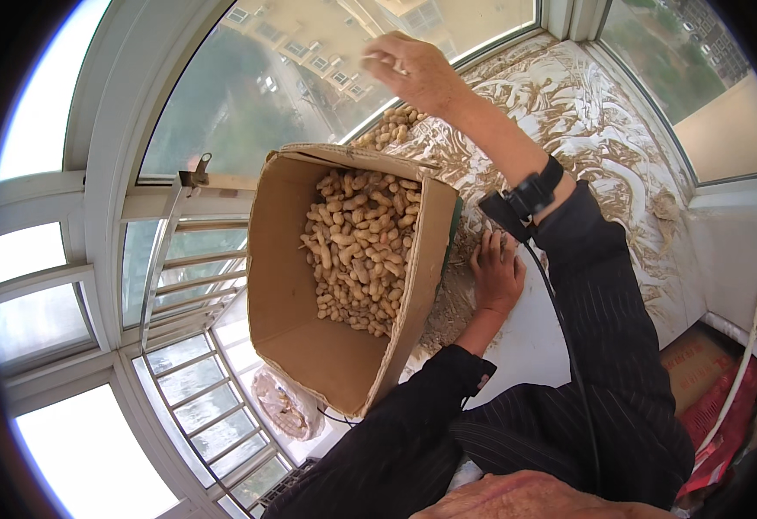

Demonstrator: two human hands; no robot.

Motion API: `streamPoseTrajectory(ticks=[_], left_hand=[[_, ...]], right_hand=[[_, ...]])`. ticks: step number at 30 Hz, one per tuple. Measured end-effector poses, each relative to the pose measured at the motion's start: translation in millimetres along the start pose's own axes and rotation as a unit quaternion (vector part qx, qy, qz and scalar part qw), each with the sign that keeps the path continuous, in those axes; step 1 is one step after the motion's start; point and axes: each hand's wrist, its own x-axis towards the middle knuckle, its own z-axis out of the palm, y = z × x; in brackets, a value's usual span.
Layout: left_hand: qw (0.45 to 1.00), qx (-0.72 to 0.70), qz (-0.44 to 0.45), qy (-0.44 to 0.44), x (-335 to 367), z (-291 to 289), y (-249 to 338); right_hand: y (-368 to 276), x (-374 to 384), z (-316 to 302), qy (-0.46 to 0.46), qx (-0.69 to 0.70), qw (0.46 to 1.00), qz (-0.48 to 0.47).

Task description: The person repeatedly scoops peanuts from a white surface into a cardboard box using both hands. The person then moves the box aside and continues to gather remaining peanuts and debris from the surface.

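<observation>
In the middle, a box [279, 242] with peanuts [361, 246] inside. Just behind it, beside the window [249, 104], a heap of other peanuts [389, 127]. To its left, a railing [197, 259]; at its front-left, a bag [285, 404]. To its right, the ledge [603, 112].

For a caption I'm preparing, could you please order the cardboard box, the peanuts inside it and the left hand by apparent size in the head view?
1. Cardboard box
2. Peanuts inside it, taken together
3. Left hand

Bright daylight, blown-out windows [93, 454]
</observation>
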Motion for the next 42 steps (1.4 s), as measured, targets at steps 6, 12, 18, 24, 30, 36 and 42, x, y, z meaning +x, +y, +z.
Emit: streamPoseTrajectory(ticks=[6, 12, 18, 24, 30, 36, 42], left_hand=[[0.999, 0.007, 0.002, -0.034, 0, 0, -1], [0.995, -0.093, -0.019, -0.029, 0, -8, -1], [0.995, -0.098, -0.019, -0.02, -1, -8, -1], [1.0, -0.023, 0.011, -0.013, 0, -6, 0], [0.999, -0.033, -0.008, 0.006, 3, -7, 5], [1.0, -0.025, -0.013, -0.003, 3, -5, 5], [0.999, -0.043, -0.008, 0.007, 3, -8, 4]], right_hand=[[125, -41, 75, -0.285, -0.228, 0.93, -0.036], [165, -60, 146, -0.334, -0.276, 0.858, -0.277], [168, -61, 143, -0.341, -0.275, 0.866, -0.239], [181, -55, 96, -0.264, -0.371, 0.856, -0.244], [188, -62, 49, -0.232, -0.389, 0.879, -0.153], [193, -74, 30, -0.016, -0.364, 0.93, -0.041], [183, -70, 63, -0.067, -0.394, 0.91, 0.109]])
